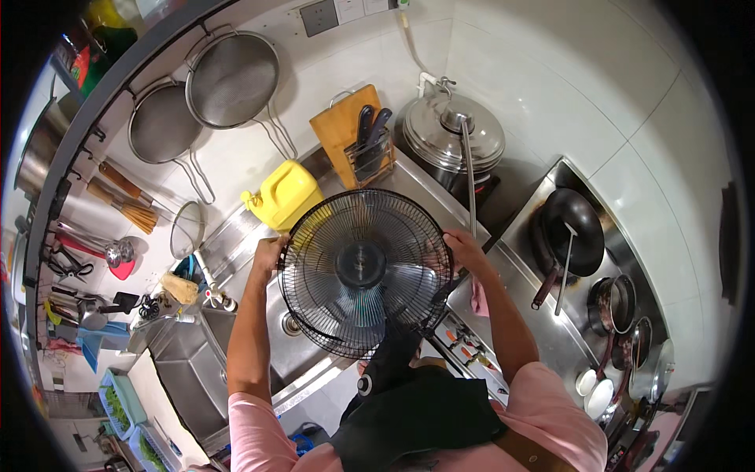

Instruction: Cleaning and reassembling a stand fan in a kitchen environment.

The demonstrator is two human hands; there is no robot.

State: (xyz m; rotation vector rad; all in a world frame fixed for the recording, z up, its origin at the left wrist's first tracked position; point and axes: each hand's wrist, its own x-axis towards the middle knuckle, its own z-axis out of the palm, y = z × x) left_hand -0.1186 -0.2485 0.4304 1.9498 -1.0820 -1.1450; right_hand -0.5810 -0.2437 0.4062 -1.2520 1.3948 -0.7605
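Observation:
A black electric fan (360,263) with a round wire cage and a dark hub is in front of me, over the sink edge. My left hand (271,252) is closed on the left rim of its cage. On the opposite rim, my right hand (465,250) grips the cage, its fingertips partly hidden behind the wire. The black stand (389,358) runs down from the cage towards my dark apron (417,421). A yellow jug (285,195) stands just beyond the cage, up from my left hand.
Steel sinks (189,366) lie left, beside a tap (216,297). Strainers (232,79) and utensils hang on the left wall. A knife rack (370,161), cutting board (350,118) and lidded pot (456,134) stand at the back. A wok (572,232) and pans (613,303) sit right.

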